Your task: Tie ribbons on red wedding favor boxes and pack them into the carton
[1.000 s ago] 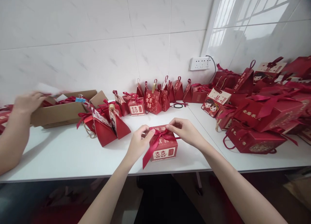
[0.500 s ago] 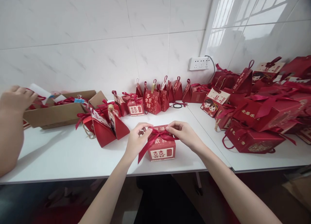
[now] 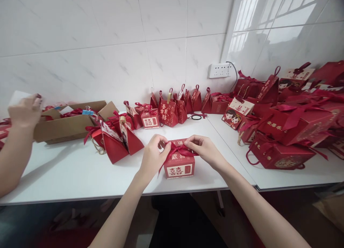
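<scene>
A red gift box point(image 3: 178, 169) with a cream label stands on the white table in front of me. Across its top runs a dark red ribbon point(image 3: 177, 149) tied in a bow. My left hand point(image 3: 155, 153) pinches the left side of the bow between thumb and fingers. On the other side, my right hand point(image 3: 202, 148) pinches the bow's right loop. Part of the box's top is hidden behind both hands and the ribbon.
At the far left, a co-worker's hand point(image 3: 24, 111) holds a white card. Beside it lies a cardboard box point(image 3: 64, 128) of ribbons. Red tent-shaped boxes point(image 3: 115, 147) stand left of centre, more along the wall. A pile of red boxes point(image 3: 282, 151) fills the right. A socket strip point(image 3: 220, 71) is on the wall.
My left hand has shifted slightly, and the ribbon tail that hung at the left of the box is now mostly behind it. The co-worker's hand has risen with a white card.
</scene>
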Tool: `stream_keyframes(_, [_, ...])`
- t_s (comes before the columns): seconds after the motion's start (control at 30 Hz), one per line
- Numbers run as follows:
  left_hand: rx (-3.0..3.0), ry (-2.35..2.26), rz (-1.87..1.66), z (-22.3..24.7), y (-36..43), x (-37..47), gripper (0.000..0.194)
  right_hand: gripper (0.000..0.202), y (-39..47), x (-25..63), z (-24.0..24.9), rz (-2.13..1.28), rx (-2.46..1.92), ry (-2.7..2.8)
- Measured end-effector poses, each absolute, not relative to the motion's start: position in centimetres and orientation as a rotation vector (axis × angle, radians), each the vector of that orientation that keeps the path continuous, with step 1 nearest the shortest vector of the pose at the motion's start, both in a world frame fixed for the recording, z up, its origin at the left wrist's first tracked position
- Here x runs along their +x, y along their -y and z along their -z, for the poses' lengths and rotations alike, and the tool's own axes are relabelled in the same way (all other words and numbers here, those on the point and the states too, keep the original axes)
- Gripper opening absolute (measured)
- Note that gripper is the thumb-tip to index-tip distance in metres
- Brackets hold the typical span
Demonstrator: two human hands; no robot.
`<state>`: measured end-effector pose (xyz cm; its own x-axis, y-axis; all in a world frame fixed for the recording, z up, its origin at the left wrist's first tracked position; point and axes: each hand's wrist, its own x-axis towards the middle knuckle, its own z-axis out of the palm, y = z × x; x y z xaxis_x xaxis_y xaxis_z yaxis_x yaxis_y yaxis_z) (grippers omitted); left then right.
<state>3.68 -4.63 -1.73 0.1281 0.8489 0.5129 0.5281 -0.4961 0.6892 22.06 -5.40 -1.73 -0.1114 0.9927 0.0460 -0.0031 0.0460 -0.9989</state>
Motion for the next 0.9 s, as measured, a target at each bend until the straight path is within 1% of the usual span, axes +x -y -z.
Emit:
stream_keyframes(0.23, [1.952,-1.347,-1.255,0.9,5.7,3.8,0.01,0.032,5.5,22.2,1.8,-1.25,-1.112,1.307])
stream_keyframes(0.33, [1.819,-1.313,-1.187,0.5,5.9,3.5,0.016,0.034,5.5,22.3,1.8,-1.259,-1.109,1.302])
stream_keyframes(0.43, [1.677,-1.22,-1.101,0.2,5.6,3.1,0.022,0.035,5.4,22.3,1.9,-1.263,-1.111,1.302])
stream_keyframes(0.63, [1.368,-0.967,-0.844,0.0,4.7,2.6,0.028,0.035,5.4,22.3,1.9,-1.27,-1.106,1.324])
stream_keyframes(0.73, [1.294,-0.892,-0.838,0.1,4.5,2.4,0.027,0.036,5.4,22.2,2.0,-1.281,-1.089,1.317])
stream_keyframes(0.9, [1.333,-0.933,-0.82,0.6,4.6,1.9,0.025,0.039,5.4,22.4,2.2,-1.343,-1.058,1.259])
